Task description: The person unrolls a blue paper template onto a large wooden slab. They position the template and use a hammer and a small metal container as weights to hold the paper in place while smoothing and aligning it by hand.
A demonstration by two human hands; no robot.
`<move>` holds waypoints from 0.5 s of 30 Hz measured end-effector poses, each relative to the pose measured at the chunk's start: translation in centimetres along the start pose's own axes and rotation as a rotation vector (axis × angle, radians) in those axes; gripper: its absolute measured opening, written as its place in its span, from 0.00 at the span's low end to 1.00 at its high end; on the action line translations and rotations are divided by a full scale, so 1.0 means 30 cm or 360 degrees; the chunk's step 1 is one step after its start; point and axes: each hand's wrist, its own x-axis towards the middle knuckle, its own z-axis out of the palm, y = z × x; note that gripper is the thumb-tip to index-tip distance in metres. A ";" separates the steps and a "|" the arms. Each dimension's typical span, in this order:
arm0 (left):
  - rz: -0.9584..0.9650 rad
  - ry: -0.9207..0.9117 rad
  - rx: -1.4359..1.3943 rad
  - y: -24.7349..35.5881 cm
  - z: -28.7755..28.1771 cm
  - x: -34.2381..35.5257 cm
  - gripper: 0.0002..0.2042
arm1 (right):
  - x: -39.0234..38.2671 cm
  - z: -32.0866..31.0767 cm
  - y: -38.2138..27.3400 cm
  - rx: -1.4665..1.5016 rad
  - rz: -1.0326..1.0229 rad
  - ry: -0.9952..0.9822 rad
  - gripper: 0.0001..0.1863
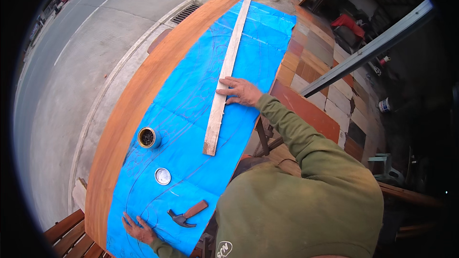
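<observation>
A long narrow wooden strip (234,50) lies lengthwise on a blue sheet (191,95) marked with curved dark lines. My right hand (241,91) spans the strip near its middle, fingers over its face and thumb by its right edge. Low on the left, my left hand (139,231) rests open on the sheet with its fingers spread. Between that hand and my body is a claw hammer (189,214) with a brown handle. An open can (149,137) with dark contents stands farther up the sheet, and a round metal lid (163,176) lies nearer me.
Beneath the sheet is a long brown wooden tabletop (114,138), bare along its left side. A slatted wooden piece (71,234) sits at the lower left. A metal post (368,48) slants up on the right over patchwork paving. Beyond the left edge run a curb and road (71,28).
</observation>
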 end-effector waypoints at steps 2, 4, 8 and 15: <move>0.0041 -0.0019 0.0054 -0.007 0.004 0.002 0.27 | -0.046 0.003 -0.024 0.0050 0.0038 0.0188 0.35; 0.0097 -0.0020 0.0107 -0.012 0.006 0.010 0.27 | -0.099 0.007 -0.049 0.0178 0.0153 0.0413 0.34; 0.0142 -0.0064 0.0184 0.001 -0.002 0.029 0.27 | -0.205 0.025 -0.088 0.0252 0.0285 0.0704 0.33; 0.0087 -0.0036 0.0544 0.042 -0.021 -0.005 0.24 | -0.247 0.008 -0.101 0.0323 0.0067 0.0652 0.29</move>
